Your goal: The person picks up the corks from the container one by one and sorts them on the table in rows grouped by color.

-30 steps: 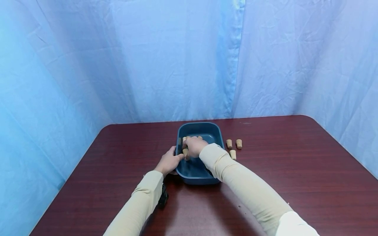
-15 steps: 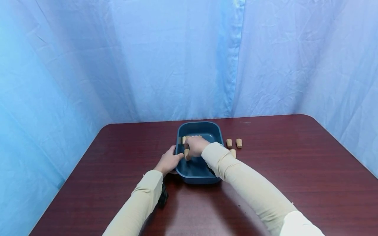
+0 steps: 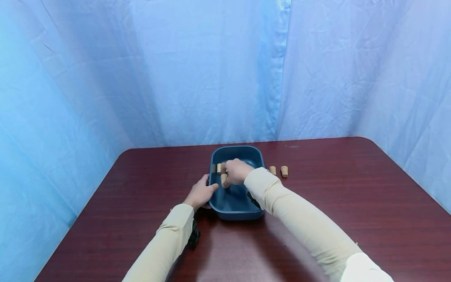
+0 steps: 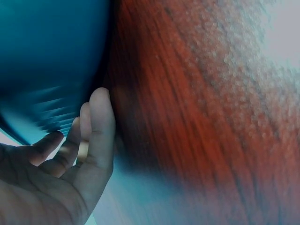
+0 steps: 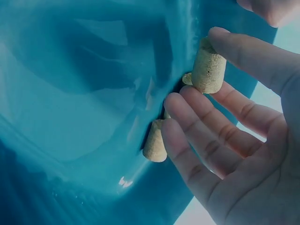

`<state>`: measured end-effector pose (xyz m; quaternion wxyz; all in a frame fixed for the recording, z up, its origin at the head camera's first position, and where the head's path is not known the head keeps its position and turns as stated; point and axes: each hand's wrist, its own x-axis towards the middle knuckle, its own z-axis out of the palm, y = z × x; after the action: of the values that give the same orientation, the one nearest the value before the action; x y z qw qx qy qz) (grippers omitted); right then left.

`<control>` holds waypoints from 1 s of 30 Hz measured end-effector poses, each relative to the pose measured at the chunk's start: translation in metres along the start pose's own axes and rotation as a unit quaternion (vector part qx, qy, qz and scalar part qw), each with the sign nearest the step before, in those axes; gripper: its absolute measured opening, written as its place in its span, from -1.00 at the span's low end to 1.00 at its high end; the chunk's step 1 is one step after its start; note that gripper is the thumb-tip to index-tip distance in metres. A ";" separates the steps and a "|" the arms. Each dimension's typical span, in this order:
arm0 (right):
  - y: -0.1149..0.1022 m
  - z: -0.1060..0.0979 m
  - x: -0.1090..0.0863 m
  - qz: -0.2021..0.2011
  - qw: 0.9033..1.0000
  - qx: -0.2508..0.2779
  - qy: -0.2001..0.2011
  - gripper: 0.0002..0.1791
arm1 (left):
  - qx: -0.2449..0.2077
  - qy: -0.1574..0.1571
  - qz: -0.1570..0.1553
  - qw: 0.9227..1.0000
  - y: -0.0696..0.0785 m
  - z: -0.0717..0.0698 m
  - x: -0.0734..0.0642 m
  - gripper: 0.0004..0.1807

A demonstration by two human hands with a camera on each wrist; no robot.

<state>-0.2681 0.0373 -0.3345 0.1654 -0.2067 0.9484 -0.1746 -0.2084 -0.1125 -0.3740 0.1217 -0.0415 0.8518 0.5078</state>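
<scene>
A dark blue rectangular bin (image 3: 237, 215) stands on the table, holding several cork stoppers. My left hand (image 3: 201, 194) grips its left side, thumb over the rim and the other fingers along the outer wall, as the left wrist view shows. Inside the bin, my right hand (image 3: 238, 172) pinches a tapered cork stopper (image 5: 209, 68) between thumb and fingertips. Another cork stopper (image 5: 155, 143) lies near the fingertips by the bin wall, and others are partly hidden behind the fingers. In the head view one cork (image 3: 219, 169) shows left of the right hand.
Two cork stoppers (image 3: 284, 171) are visible on the table right of the bin, one partly behind the right sleeve (image 3: 299, 211). The dark red wooden table (image 3: 148, 172) extends around the bin. Blue cloth (image 3: 211, 78) hangs behind and on both sides.
My right hand has shifted slightly right and away from the bin's left wall, the cork stopper moving with it. The right sleeve now covers the nearest cork on the table. The left hand stays put.
</scene>
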 end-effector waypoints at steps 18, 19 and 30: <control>0.009 -0.022 -0.010 -0.014 1.000 0.002 0.001 -0.57 | 0.006 0.003 -0.010 1.000 0.002 0.000 0.000 -0.42; 0.010 -0.023 -0.010 -0.016 1.000 0.003 0.001 -0.56 | 0.006 0.003 -0.010 1.000 0.002 0.000 0.000 -0.42; 0.016 -0.036 -0.022 -0.035 0.999 0.019 0.015 -0.55 | 0.009 0.002 -0.011 1.000 0.001 0.000 0.001 -0.41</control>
<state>-0.2682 0.0699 -0.3040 0.1484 -0.2335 0.9397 -0.2012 -0.2092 -0.1123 -0.3735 0.1259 -0.0513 0.8564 0.4982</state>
